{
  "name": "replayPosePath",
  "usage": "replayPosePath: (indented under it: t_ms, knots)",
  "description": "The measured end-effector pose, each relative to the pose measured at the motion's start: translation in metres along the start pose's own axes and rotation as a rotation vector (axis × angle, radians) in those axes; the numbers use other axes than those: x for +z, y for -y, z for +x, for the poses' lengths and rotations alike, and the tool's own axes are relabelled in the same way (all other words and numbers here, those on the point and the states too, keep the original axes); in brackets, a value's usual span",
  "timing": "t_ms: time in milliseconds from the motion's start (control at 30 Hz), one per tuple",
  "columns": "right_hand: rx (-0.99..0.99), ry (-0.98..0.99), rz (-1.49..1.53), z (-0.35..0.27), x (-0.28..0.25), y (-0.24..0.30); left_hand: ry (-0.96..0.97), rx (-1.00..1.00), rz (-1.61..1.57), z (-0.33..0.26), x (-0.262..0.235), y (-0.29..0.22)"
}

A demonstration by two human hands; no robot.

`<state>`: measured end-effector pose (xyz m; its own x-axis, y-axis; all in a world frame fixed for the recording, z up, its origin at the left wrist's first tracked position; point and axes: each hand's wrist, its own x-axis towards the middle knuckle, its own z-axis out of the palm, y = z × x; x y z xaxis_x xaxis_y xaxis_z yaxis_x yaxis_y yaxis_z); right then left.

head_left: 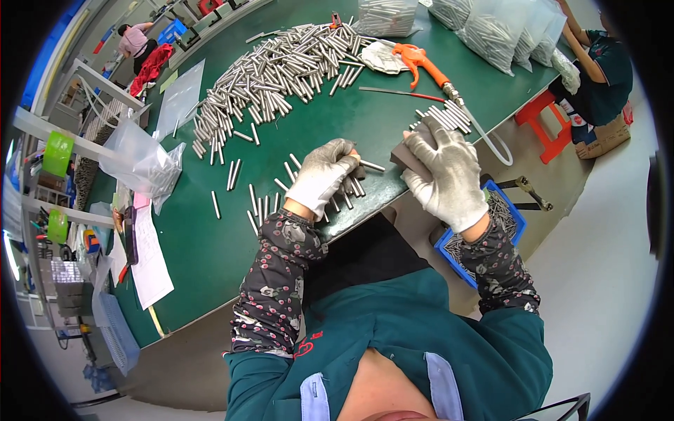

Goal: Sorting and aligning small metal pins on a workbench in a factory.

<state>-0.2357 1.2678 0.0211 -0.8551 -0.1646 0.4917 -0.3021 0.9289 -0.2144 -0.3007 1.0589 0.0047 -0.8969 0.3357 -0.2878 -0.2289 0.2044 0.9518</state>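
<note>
My left hand (324, 172), in a white glove with greyed fingertips, is closed round a short metal rod (372, 165) whose end points out to the right. Loose rods (349, 188) lie on the table under and beside that hand. In my right hand (449, 172), gloved the same way, is a dark grey-brown block (410, 161), gripped between thumb and fingers at the table's edge. A gap separates the rod's tip from the block. Just beyond the right hand is a small row of rods (449, 116).
A big heap of rods (281, 70) covers the far part of the green table (203, 266). An orange air gun (421, 63) with a hose lies at the far right, near bagged rods (491, 31). Below stands a blue crate (516, 210) of metal pieces. Another person (597, 77) sits at right.
</note>
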Motion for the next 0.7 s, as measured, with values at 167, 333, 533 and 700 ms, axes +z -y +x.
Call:
replayPosePath:
  t_ms: [167, 333, 533, 700]
  knots:
    - [-0.006, 0.087, 0.125, -0.019, -0.005, 0.006, 0.176, -0.012, 0.079, -0.002, -0.005, -0.008]
    - [0.034, 0.063, 0.109, -0.044, -0.005, 0.005, 0.234, -0.018, 0.114, -0.004, 0.011, -0.017]
    - [0.086, 0.041, 0.119, -0.055, -0.002, -0.002, 0.151, -0.076, 0.102, 0.001, 0.018, -0.012]
    - [0.060, 0.026, 0.128, -0.052, 0.001, 0.000, 0.121, -0.100, 0.112, 0.004, 0.022, -0.012]
